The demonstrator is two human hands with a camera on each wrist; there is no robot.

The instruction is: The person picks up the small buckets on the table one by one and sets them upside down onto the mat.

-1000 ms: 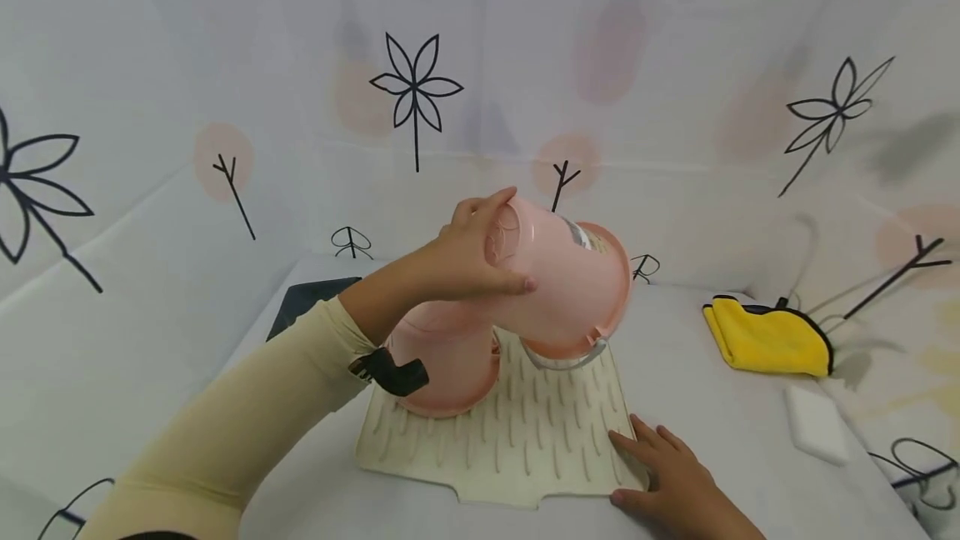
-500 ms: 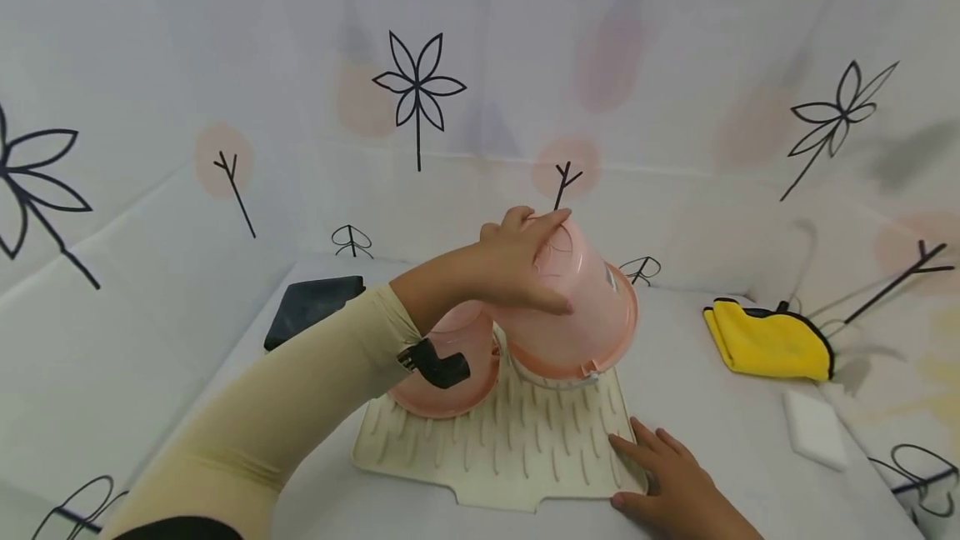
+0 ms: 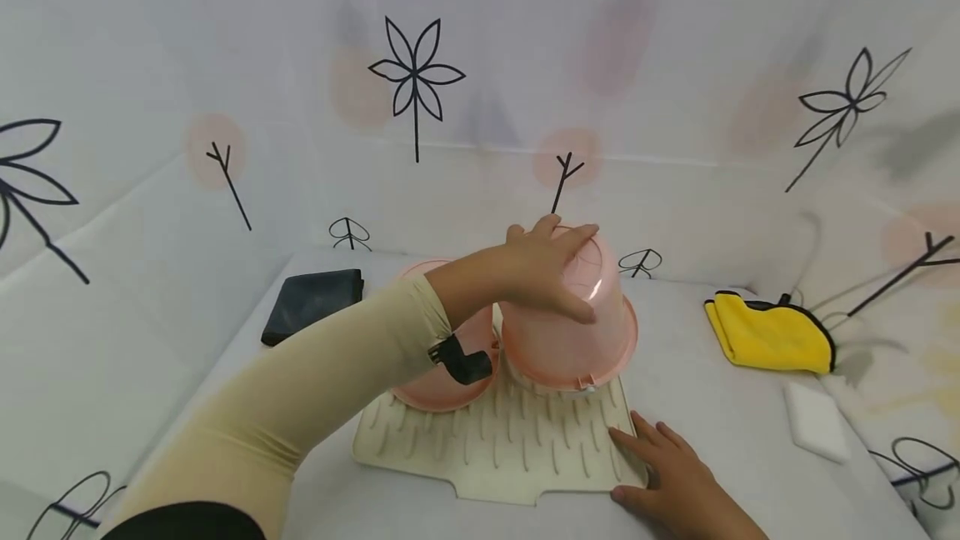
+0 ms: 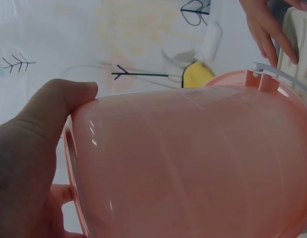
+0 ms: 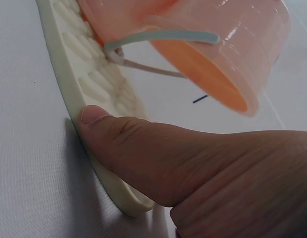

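Observation:
My left hand [image 3: 543, 269] grips the base end of a pink bucket [image 3: 570, 348], with the thumb on one side and fingers spread over the bottom. This bucket is upside down and slightly tilted, its mouth toward a cream ridged draining mat [image 3: 480, 457]. Its handle [image 5: 163, 35] hangs from the rim in the right wrist view. A second pink bucket [image 3: 442, 386] stands inverted on the mat to the left, partly behind my left arm. My right hand [image 3: 675, 477] rests at the mat's near right corner, fingers fairly straight. In the right wrist view the thumb [image 5: 128, 144] presses the mat's edge.
A dark folded item [image 3: 311, 302] lies at the table's back left. To the right are a folded yellow cloth [image 3: 768, 336] with black trim and a white block [image 3: 816, 423]. Patterned white fabric [image 3: 480, 65] hangs behind and beside the white-covered table.
The bucket in my left hand has moved down and turned from lying nearly sideways to almost fully inverted over the mat's right part. My right hand has stayed at the corner.

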